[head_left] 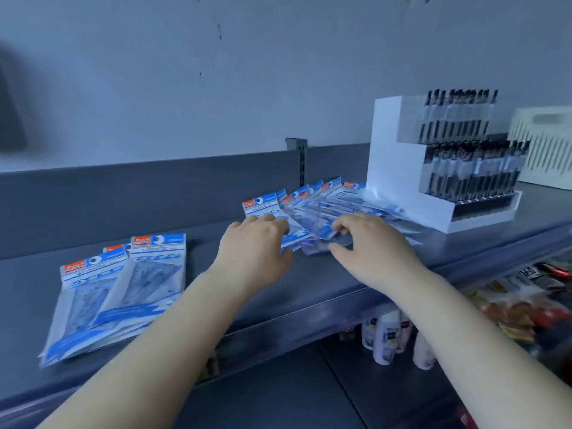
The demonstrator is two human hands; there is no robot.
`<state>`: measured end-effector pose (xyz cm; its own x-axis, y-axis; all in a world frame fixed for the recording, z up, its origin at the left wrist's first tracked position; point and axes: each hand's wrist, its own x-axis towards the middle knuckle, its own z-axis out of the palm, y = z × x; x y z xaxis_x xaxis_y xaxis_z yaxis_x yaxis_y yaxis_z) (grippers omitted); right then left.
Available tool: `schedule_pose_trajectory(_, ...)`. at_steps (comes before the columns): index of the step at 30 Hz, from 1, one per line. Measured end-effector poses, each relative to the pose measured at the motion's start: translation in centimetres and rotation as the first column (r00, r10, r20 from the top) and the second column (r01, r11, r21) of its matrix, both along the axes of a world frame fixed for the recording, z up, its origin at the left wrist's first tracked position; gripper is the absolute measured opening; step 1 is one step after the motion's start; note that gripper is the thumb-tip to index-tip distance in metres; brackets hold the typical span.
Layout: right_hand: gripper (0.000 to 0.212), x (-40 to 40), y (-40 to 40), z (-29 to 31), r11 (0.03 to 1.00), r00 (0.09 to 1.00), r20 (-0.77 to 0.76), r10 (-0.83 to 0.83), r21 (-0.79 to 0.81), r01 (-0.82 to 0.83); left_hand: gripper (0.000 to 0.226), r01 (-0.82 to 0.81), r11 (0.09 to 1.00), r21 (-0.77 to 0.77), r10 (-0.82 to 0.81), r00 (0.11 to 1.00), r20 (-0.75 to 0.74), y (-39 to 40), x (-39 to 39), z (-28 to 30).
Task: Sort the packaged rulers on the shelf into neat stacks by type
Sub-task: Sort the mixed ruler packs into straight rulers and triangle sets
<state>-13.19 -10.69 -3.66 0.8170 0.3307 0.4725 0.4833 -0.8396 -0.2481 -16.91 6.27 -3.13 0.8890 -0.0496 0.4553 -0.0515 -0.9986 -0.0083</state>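
Several blue-and-white ruler packs lie fanned out in a loose pile [312, 202] at the middle of the grey shelf [278, 292]. My left hand [253, 246] rests on the leftmost pack of that pile, fingers bent over its lower part. Just to its right, my right hand [368, 239] pinches the near edge of a pack in the pile between thumb and fingers. A second group of the same packs [120, 286] lies overlapped on the left of the shelf, apart from both hands.
A white stepped display of black pens [445, 162] stands right behind the pile. A cream slotted basket [548, 144] sits at the far right. Below the shelf are small bottles [387, 339] and colourful packets [520, 305]. The shelf's back panel [154, 190] runs behind everything.
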Motion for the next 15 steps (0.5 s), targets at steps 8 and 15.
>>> schedule_pose_trajectory(8,0.031,5.0,-4.3,-1.3,1.000,0.996,-0.086,-0.013,0.007,0.014,0.035,-0.046,0.999,0.023,0.049,0.985,-0.168,-2.7,4.6,0.0)
schedule_pose_trajectory(15,0.030,10.0,-5.7,-0.9,0.998,0.993,-0.112,-0.043,0.045,0.049,0.040,0.040,0.999,-0.003,-0.039,0.975,-0.220,-4.8,10.8,1.1)
